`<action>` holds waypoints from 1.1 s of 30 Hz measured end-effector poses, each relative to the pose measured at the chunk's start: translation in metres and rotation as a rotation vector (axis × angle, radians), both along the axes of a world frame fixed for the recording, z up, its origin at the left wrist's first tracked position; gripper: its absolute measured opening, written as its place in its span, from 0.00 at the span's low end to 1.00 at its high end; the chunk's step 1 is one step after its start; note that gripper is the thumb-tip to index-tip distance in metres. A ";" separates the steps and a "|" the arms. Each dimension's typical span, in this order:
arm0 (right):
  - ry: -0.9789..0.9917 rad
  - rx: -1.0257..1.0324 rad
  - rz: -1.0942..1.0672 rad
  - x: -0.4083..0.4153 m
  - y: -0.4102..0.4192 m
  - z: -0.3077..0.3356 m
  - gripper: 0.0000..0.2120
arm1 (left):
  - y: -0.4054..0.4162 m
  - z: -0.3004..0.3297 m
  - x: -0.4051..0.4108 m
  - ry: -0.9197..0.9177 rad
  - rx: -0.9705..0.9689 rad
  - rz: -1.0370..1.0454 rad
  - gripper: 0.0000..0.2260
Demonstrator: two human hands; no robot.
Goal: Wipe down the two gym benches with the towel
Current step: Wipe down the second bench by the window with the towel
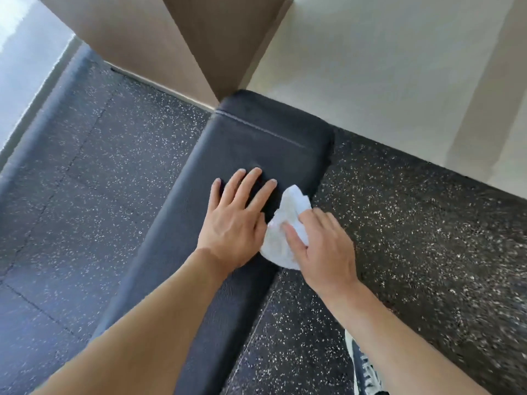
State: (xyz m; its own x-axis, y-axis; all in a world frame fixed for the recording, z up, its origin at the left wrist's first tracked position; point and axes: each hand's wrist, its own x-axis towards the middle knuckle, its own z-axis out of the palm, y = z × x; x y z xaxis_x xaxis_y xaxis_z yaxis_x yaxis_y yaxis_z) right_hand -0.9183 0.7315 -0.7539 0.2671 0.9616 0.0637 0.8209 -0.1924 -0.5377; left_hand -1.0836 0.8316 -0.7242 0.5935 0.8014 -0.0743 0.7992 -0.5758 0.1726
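Black padded bench surface [251, 143] runs lengthwise away from the camera, its far end near the wall corner. Left hand [236, 220] lies flat on the surface, fingers straight and spread, grasping nothing. Right hand [322, 246] grips a bunched white towel [285, 223] at the right edge of the surface, just beside the left hand. Speckled rubber floor [413, 238] on both sides of the surface; a shoe [363, 366] right of its near end.

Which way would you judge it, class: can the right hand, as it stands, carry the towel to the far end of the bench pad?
Probably yes. The right hand grips the towel at the bench pad's right edge, and the pad beyond is bare. The left hand lies flat beside it, not across that path.
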 end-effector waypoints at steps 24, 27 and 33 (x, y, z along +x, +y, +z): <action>0.813 0.177 -0.813 -0.090 0.001 -0.018 0.12 | 0.005 -0.022 -0.004 -0.064 0.048 -0.019 0.29; 0.789 0.150 -0.824 -0.062 0.030 -0.016 0.15 | 0.005 -0.022 -0.004 -0.060 0.047 -0.025 0.29; 0.835 0.240 -0.894 0.027 0.120 -0.020 0.17 | 0.007 -0.025 -0.005 -0.051 0.071 -0.043 0.29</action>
State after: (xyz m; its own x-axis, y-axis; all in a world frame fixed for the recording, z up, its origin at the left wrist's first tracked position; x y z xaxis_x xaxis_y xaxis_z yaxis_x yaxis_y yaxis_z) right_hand -0.8911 0.8513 -0.7741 0.8642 0.4101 -0.2915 -0.1565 -0.3316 -0.9303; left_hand -1.0887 0.8386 -0.7488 0.6292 0.7771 0.0127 0.7645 -0.6217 0.1702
